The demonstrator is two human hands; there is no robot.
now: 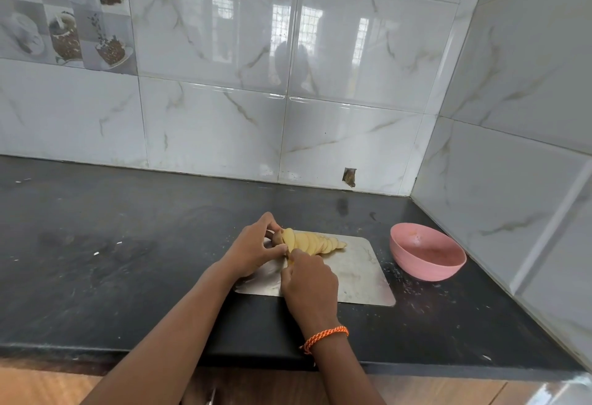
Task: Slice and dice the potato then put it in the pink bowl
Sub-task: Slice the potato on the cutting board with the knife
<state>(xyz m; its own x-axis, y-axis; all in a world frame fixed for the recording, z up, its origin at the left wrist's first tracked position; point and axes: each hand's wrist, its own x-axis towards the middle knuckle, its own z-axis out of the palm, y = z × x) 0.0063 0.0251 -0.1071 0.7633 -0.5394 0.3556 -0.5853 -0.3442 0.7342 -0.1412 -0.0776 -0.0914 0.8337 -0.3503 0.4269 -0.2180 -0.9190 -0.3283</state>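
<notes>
A row of pale yellow potato slices [315, 242] leans across the far part of a steel cutting board [358, 271] on the dark counter. My left hand [253, 249] grips the uncut end of the potato at the left of the row. My right hand [309, 281] is curled round a knife handle; the knife is almost wholly hidden by the hand, right at the last slice. The pink bowl [427, 252] stands tilted on the counter to the right of the board, and it looks empty.
The black counter [128, 260] runs into a tiled corner, with walls behind and on the right, close to the bowl. White specks lie scattered around the board. The counter's front edge is near my forearms. An orange band circles my right wrist.
</notes>
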